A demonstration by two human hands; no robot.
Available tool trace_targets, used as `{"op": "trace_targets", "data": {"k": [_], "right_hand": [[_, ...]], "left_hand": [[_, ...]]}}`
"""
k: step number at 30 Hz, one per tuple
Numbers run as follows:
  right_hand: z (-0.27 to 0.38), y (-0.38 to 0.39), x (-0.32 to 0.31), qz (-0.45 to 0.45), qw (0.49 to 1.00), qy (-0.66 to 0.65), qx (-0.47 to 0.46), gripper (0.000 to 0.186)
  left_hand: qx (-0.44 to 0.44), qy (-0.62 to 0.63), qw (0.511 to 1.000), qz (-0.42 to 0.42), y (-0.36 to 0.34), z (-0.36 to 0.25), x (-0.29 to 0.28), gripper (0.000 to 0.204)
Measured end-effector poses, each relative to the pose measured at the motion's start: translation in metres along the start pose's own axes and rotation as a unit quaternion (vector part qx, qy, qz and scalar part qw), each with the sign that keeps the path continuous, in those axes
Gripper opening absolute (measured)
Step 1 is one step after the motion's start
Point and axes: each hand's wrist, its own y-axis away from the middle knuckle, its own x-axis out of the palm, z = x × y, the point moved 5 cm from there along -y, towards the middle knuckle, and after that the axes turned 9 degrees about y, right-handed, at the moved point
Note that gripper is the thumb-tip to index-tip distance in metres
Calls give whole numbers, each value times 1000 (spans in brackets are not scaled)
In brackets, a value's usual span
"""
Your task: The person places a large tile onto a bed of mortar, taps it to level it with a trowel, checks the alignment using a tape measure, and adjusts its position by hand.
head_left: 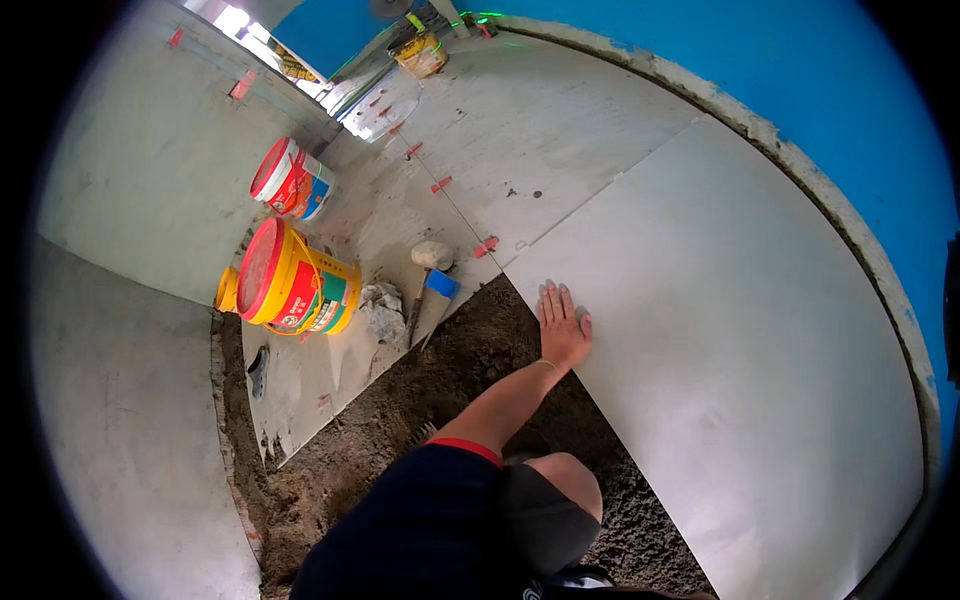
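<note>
My left hand (566,325) lies flat on the edge of a large pale grey floor tile (740,340), near its far left corner. The fingers are stretched out and nothing is in them. Beside that edge, under my forearm, is a bed of dark, crumbly mortar (480,345). A small toothed thing (424,432) shows partly beside the arm. Just beyond the mortar, on the laid tiles, are a mallet with a pale rounded head (432,254), a flat blue thing (441,283) and a crumpled grey bag or cloth (383,312). My right hand is out of the picture.
A yellow bucket with a red lid (300,280) and a white bucket with a red lid (293,180) stand at left. Red wedges (441,185) line a tile joint. Another yellow bucket (419,54) is far back. A blue wall (860,130) borders the right.
</note>
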Motion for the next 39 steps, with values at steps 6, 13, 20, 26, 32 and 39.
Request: {"op": "trace_targets", "data": {"k": [6,13,20,26,32,39], "right_hand": [[-61,24,39,-43,989,128,-68,68],[-23,-34,136,212,922,307,106,70],[196,10,107,385,882,-81,-258,33],[18,49,302,308,794,429,-301,51],[144,100,357,481,795,358,-91,57],[179,111,291,171,955,101,-219,49]], "left_hand": [[-63,-3,998,28,-4,-8,-5,76],[-59,53,997,17,-7,-6,-15,78],[-69,53,996,27,-2,-7,-14,77],[-75,53,995,35,-10,-3,-19,79],[-73,44,995,53,-9,-6,-20,77],[-71,60,995,42,-4,-1,-13,78]]}}
